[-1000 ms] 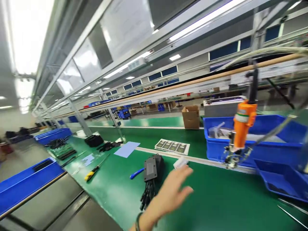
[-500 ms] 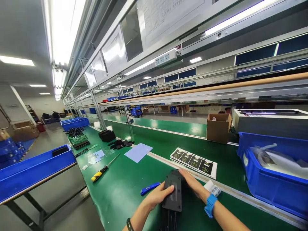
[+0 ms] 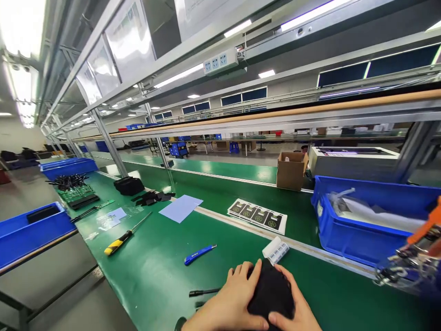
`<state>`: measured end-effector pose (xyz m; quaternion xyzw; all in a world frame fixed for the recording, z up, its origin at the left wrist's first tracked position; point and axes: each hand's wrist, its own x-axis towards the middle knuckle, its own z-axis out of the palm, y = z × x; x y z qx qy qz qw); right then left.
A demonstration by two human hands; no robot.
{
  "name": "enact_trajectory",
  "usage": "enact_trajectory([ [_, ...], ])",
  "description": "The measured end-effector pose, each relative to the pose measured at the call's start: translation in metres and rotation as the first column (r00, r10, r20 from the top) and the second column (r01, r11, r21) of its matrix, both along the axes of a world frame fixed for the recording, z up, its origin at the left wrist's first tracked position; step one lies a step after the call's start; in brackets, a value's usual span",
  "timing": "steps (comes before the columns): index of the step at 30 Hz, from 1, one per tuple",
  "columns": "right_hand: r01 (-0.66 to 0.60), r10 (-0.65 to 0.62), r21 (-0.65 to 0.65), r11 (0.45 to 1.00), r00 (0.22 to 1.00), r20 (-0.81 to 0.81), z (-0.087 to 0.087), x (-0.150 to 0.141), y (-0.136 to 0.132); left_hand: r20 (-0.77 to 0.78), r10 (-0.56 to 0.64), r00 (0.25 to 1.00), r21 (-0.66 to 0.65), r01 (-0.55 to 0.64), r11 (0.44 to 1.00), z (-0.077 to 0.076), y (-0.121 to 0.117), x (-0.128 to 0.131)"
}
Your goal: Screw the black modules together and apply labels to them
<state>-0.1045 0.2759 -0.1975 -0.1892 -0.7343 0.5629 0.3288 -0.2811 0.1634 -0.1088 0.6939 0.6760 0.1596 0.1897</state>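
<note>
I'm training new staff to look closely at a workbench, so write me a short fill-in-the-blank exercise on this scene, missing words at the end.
1. The left hand and the right hand are both on an object coloured ____.
2. The screwdriver has a handle of black and ____.
3. The utility knife on the bench top has a handle coloured ____.
4. The power strip shows this many sockets: ____.

Missing words: black; yellow; blue; three.

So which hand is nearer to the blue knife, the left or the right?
Left. The left hand is below and to the right of the blue knife, not touching it; the right hand is farther right, across the black box.
</note>
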Motion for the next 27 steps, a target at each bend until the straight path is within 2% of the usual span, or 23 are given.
enact_trajectory([
  [1,-0.009,0.008,0.028,1.0,1.0,0.023,-0.008,0.014,-0.003,-0.138,-0.028,0.99,0.036,0.033,0.999,-0.007,-0.004,0.012],
  [3,-0.021,0.01,0.088,0.996,0.993,0.121,-0.014,0.036,-0.007,-0.302,-0.042,0.952,0.116,0.081,0.99,-0.023,-0.01,0.031],
  [6,-0.096,0.041,0.184,0.978,0.959,0.281,-0.007,0.05,-0.006,-0.408,-0.06,0.911,0.195,0.152,0.969,-0.045,-0.017,0.044],
  [8,-0.158,0.083,0.205,0.966,0.939,0.333,0.001,0.048,-0.004,-0.426,-0.064,0.903,0.24,0.181,0.954,-0.056,-0.025,0.041],
  [10,-0.18,0.104,0.195,0.964,0.932,0.347,0.004,0.043,-0.003,-0.428,0.012,0.904,0.299,0.129,0.945,-0.067,-0.037,0.029],
  [12,-0.178,0.111,0.184,0.967,0.938,0.328,0.001,0.04,-0.002,-0.432,0.182,0.883,0.365,-0.014,0.931,-0.08,-0.05,0.015],
  [14,-0.2,0.138,0.19,0.961,0.945,0.298,-0.004,0.041,0.0,-0.45,0.336,0.827,0.418,-0.137,0.898,-0.095,-0.058,0.003],
  [16,-0.23,0.163,0.236,0.944,0.949,0.271,-0.007,0.043,0.001,-0.483,0.36,0.798,0.447,-0.129,0.885,-0.108,-0.058,-0.003],
  [18,-0.251,0.167,0.299,0.921,0.946,0.279,-0.009,0.045,0.001,-0.494,0.321,0.808,0.475,-0.058,0.878,-0.116,-0.052,-0.002],
  [20,-0.272,0.167,0.331,0.904,0.935,0.313,-0.01,0.047,0.001,-0.451,0.311,0.837,0.516,-0.04,0.856,-0.115,-0.045,0.001],
  [22,-0.288,0.174,0.316,0.904,0.922,0.345,-0.013,0.048,0.0,-0.356,0.283,0.891,0.515,-0.065,0.855,-0.106,-0.039,0.006],
  [25,-0.233,0.136,0.274,0.933,0.934,0.33,-0.011,0.051,-0.004,-0.132,0.157,0.979,0.443,-0.083,0.893,-0.076,-0.034,0.014],
  [27,-0.139,0.068,0.244,0.96,0.958,0.277,0.0,0.059,-0.007,0.02,0.083,0.996,0.388,-0.084,0.918,-0.051,-0.027,0.022],
])
